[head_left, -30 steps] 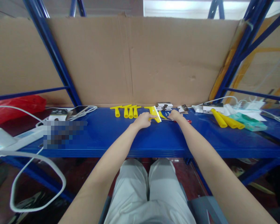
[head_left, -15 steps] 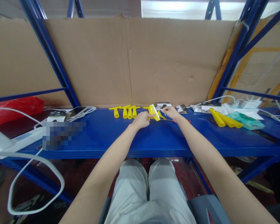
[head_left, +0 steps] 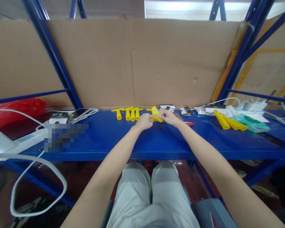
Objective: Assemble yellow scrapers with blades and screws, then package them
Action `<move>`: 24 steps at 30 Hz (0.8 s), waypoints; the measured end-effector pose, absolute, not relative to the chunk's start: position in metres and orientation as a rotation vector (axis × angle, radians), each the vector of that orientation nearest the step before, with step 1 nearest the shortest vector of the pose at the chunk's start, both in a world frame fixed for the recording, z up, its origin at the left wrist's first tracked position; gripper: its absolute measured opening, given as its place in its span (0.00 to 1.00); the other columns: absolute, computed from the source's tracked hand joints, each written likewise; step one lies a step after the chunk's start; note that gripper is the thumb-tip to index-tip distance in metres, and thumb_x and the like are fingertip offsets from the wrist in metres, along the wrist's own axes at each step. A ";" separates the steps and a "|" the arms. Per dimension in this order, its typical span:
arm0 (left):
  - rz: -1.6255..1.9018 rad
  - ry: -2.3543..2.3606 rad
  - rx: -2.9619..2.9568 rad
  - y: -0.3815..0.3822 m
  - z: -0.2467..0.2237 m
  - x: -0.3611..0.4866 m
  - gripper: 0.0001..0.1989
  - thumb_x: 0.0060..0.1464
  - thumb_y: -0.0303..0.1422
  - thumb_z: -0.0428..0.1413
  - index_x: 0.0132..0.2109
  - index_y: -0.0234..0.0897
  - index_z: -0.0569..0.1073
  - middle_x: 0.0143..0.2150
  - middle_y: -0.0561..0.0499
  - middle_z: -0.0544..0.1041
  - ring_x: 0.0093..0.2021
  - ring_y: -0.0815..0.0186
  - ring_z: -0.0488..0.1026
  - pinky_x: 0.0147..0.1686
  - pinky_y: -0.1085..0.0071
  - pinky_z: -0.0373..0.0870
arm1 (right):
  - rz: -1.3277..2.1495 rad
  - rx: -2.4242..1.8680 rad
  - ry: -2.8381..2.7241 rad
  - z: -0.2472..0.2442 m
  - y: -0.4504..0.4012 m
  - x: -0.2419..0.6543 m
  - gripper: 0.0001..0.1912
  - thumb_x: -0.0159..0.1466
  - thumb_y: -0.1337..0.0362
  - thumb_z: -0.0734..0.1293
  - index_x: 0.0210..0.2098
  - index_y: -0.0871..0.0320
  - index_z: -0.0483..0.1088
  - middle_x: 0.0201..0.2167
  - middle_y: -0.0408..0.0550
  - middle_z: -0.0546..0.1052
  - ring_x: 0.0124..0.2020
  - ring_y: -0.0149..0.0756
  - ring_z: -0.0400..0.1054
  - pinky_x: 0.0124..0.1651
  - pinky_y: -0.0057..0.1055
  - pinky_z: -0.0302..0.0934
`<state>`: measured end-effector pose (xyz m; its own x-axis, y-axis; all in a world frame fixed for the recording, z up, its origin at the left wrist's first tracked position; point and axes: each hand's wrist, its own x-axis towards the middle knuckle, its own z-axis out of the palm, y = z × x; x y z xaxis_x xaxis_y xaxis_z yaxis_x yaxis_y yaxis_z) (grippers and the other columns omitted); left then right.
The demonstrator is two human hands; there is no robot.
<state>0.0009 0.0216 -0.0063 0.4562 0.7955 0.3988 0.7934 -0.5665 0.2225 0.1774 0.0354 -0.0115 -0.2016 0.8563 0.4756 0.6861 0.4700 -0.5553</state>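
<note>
Over the blue shelf, my left hand is closed around the handle side of a yellow scraper. A pale strip, like a blade, runs along its wide head. My right hand reaches the scraper's right side with its fingertips pinched together against the head. Whatever those fingertips hold is too small to make out. Just right of this hand lies a red-handled screwdriver, its shaft partly hidden by the wrist. Several yellow T-shaped scraper parts stand in a row left of my left hand.
Small black-and-white boxes and a card packet lie behind my right hand. Yellow tubular handles and a green plastic packet are at right. A power strip and white cables occupy the left. Cardboard walls the back.
My right hand has moved left and slightly down onto the scraper's head, uncovering more of the red screwdriver handle. My left hand keeps its hold on the scraper.
</note>
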 end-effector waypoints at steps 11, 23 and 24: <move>0.745 1.472 2.672 0.024 -0.008 0.001 0.24 0.51 0.25 0.53 0.56 0.41 0.69 0.47 0.43 0.77 0.47 0.59 0.73 0.49 0.66 0.65 | 0.115 -1.280 -1.979 -0.019 0.045 0.177 0.05 0.55 0.64 0.64 0.25 0.58 0.69 0.32 0.47 0.73 0.39 0.36 0.66 0.45 0.34 0.59; 0.758 1.479 2.651 0.024 -0.006 0.000 0.25 0.51 0.25 0.52 0.57 0.39 0.68 0.48 0.43 0.76 0.49 0.60 0.72 0.50 0.68 0.64 | 0.348 -1.246 -1.746 -0.018 0.037 0.166 0.05 0.53 0.67 0.65 0.29 0.58 0.62 0.33 0.45 0.71 0.37 0.33 0.65 0.45 0.33 0.59; 0.771 1.474 2.652 0.024 -0.006 0.000 0.25 0.51 0.25 0.52 0.57 0.39 0.68 0.48 0.43 0.76 0.49 0.60 0.72 0.50 0.68 0.64 | 0.383 -1.232 -1.702 -0.018 0.037 0.166 0.06 0.53 0.67 0.65 0.30 0.58 0.62 0.34 0.46 0.71 0.38 0.32 0.65 0.45 0.32 0.60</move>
<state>0.0001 0.0242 -0.0058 0.4352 0.8005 0.4121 0.7949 -0.5566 0.2417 0.1658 0.0372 -0.0176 -0.0240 0.8571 0.5145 0.5544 0.4397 -0.7066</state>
